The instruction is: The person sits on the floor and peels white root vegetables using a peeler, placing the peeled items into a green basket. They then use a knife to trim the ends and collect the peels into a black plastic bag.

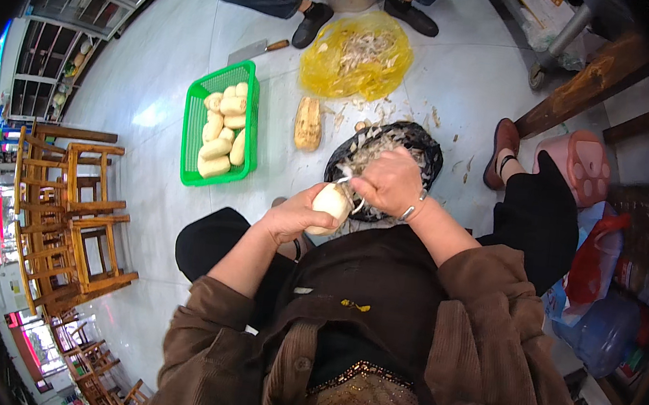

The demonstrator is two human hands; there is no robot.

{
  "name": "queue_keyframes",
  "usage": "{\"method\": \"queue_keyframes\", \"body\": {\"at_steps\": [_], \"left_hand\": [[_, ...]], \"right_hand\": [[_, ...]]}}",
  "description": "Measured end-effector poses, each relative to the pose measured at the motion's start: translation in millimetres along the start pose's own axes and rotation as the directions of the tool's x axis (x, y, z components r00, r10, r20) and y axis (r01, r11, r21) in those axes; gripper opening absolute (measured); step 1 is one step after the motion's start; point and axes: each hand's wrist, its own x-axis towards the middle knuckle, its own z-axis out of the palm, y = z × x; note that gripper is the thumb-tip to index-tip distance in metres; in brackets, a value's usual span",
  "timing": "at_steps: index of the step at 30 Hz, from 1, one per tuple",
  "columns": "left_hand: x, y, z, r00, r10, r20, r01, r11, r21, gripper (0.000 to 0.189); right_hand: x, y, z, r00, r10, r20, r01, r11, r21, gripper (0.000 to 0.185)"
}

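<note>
My left hand point(298, 214) grips a pale, peeled piece of lotus root point(332, 206), held at a tilt over my lap. At its upper right end my right hand point(391, 181) is closed around a small tool, probably a peeler, mostly hidden by my fingers. Below both hands lies a black plastic bag point(434, 155) full of peelings. An unpeeled lotus root section point(308, 124) rests on the floor beyond my left hand. To its left, a green plastic basket point(254, 153) holds several peeled pieces.
A yellow plastic bag point(393, 82) with peelings and a cleaver point(248, 52) lie farther off, near a seated person's shoes point(312, 25). Wooden chairs point(98, 179) stand at left. On the right are a pink stool point(577, 164), a wooden leg point(586, 87) and a large plastic bottle point(601, 332).
</note>
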Motion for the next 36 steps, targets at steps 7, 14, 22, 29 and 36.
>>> {"method": "queue_keyframes", "body": {"at_steps": [7,14,22,29,36], "left_hand": [[-27,-6,-10,0.993,-0.100,0.066,0.091,0.987,0.131,0.065],[-5,-7,-33,0.997,-0.066,0.029,0.043,0.866,0.498,0.063],[-4,4,-30,0.990,0.106,-0.095,-0.023,0.779,0.627,0.063],[3,1,-22,0.961,0.278,0.008,-0.165,0.548,0.820,0.071],[8,7,-20,0.948,0.317,-0.034,-0.072,0.317,0.946,0.069]], "right_hand": [[-44,37,33,0.921,0.252,0.295,-0.168,0.945,-0.282,0.039],[-5,-19,32,0.996,-0.069,0.064,0.066,0.997,0.046,0.037],[-8,20,27,0.973,0.160,0.167,-0.145,0.984,-0.101,0.039],[-37,48,44,0.857,0.227,0.462,-0.100,0.954,-0.283,0.037],[15,-4,20,0.991,0.013,0.136,-0.013,1.000,0.000,0.031]]}}
